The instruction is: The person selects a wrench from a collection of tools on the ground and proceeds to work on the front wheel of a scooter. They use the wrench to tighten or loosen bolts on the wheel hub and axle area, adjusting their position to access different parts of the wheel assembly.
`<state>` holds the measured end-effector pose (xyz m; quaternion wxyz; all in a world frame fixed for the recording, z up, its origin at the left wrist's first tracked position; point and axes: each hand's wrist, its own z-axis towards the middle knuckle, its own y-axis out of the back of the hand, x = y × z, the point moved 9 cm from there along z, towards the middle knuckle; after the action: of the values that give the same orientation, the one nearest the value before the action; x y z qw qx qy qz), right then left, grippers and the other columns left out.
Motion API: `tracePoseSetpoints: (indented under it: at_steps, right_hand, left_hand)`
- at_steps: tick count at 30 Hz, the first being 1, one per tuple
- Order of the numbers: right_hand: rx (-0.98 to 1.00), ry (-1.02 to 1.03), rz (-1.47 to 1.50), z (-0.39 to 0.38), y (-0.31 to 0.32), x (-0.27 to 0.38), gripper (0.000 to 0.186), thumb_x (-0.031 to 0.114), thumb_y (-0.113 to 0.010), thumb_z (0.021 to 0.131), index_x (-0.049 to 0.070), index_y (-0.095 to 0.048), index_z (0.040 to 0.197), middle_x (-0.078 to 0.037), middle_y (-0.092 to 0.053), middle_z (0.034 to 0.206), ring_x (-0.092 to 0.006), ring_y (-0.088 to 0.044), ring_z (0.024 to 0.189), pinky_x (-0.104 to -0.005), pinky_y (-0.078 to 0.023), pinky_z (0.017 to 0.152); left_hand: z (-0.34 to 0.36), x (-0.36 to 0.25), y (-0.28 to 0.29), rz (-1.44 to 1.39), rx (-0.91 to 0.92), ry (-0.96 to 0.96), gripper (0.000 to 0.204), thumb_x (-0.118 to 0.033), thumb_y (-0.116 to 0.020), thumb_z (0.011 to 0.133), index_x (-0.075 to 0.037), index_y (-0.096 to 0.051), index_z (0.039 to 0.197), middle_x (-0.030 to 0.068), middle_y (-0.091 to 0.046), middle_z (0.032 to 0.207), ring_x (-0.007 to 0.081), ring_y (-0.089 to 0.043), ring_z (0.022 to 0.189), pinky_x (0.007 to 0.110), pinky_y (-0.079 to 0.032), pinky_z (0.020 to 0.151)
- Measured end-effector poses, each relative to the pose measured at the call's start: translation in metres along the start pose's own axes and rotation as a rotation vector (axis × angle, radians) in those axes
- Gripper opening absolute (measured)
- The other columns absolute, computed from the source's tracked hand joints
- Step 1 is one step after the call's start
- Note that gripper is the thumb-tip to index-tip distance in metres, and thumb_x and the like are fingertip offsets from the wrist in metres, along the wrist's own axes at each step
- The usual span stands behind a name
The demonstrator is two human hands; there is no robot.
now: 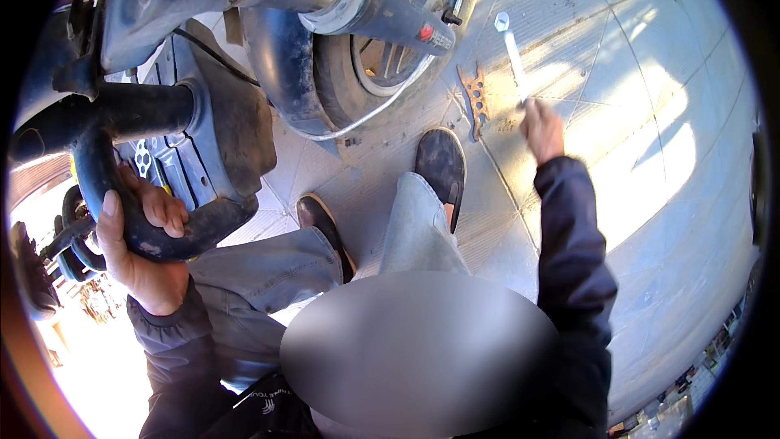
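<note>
**Wrench in the right hand, bike tube in the left: positions logged**

I note my right hand (542, 128) stretched out ahead and to my right over the paved ground (650, 73), fingers closed round the lower end of a silver wrench (512, 53). The wrench's long axis runs up and slightly left from that hand, its ring end furthest from me and lying well apart from the rear wheel (382, 57) of the scooter. A rusty perforated plate (475, 97) lies on the paving between wheel and wrench, just left of the hand.

My left hand (138, 244) is curled under a black bent tube (122, 195) on the scooter's underside, thumb up one side, fingers wrapped over the other; the grip reads as firm.

Judgement: the scooter sits wholly to the left of the wrench, so the tool would have to travel leftward across my shoes (439, 167) to reach it. The right hand alone governs the wrench; the left is nearer the bike.
</note>
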<state>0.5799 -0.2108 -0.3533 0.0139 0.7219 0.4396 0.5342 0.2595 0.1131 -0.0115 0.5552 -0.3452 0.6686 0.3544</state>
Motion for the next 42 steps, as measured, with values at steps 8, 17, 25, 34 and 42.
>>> tracePoseSetpoints:
  at_steps: [8, 17, 25, 34, 42]
  right_hand:
    - [0.416, -0.401, 1.364, -0.104, -0.104, 0.049, 0.039, 0.044, -0.043, 0.1, 0.01, -0.049, 0.084, 0.004, -0.03, 0.051, -0.0084, -0.026, 0.04, -0.024, -0.025, 0.036]
    - [0.698, -0.317, 1.605, -0.101, -0.14, 0.1, 0.041, 0.046, -0.039, 0.101, 0.009, -0.049, 0.087, 0.003, -0.033, 0.053, -0.0085, -0.029, 0.043, -0.024, -0.029, 0.038]
    - [0.642, -0.304, 1.429, -0.101, -0.146, 0.108, 0.041, 0.045, -0.041, 0.101, 0.008, -0.051, 0.087, 0.002, -0.034, 0.053, -0.0088, -0.03, 0.041, -0.0228, -0.029, 0.038]
    - [0.483, -0.363, 1.162, -0.091, -0.153, 0.09, 0.041, 0.047, -0.046, 0.099, 0.009, -0.052, 0.085, 0.001, -0.041, 0.055, -0.0074, -0.033, 0.042, -0.0231, -0.029, 0.038]
    - [0.417, -0.358, 1.107, -0.07, -0.163, 0.062, 0.044, 0.051, -0.049, 0.096, 0.01, -0.052, 0.082, 0.003, -0.041, 0.056, -0.0064, -0.033, 0.043, -0.0211, -0.026, 0.04]
  left_hand:
    - [0.0, -0.001, -0.003, -0.034, -0.025, 0.001, 0.042, -0.037, -0.054, 0.092, 0.0, -0.05, 0.112, 0.0057, -0.049, 0.065, 0.0147, -0.048, 0.055, 0.027, -0.039, 0.06]
    - [0.001, -0.002, -0.005, -0.01, -0.033, -0.003, 0.04, -0.037, -0.056, 0.091, -0.001, -0.049, 0.105, 0.0062, -0.05, 0.064, 0.0144, -0.049, 0.053, 0.026, -0.041, 0.057]
    - [0.001, -0.004, -0.006, 0.009, -0.009, -0.019, 0.039, -0.037, -0.058, 0.09, -0.002, -0.049, 0.104, 0.0058, -0.051, 0.064, 0.0139, -0.051, 0.053, 0.026, -0.044, 0.058]
    - [0.0, -0.004, -0.003, 0.008, -0.028, -0.015, 0.04, -0.037, -0.058, 0.09, -0.001, -0.049, 0.106, 0.0062, -0.05, 0.065, 0.0142, -0.05, 0.053, 0.026, -0.044, 0.058]
    - [0.001, -0.001, -0.005, -0.017, -0.038, 0.003, 0.039, -0.038, -0.058, 0.09, -0.002, -0.05, 0.104, 0.0062, -0.05, 0.065, 0.014, -0.049, 0.053, 0.026, -0.042, 0.058]
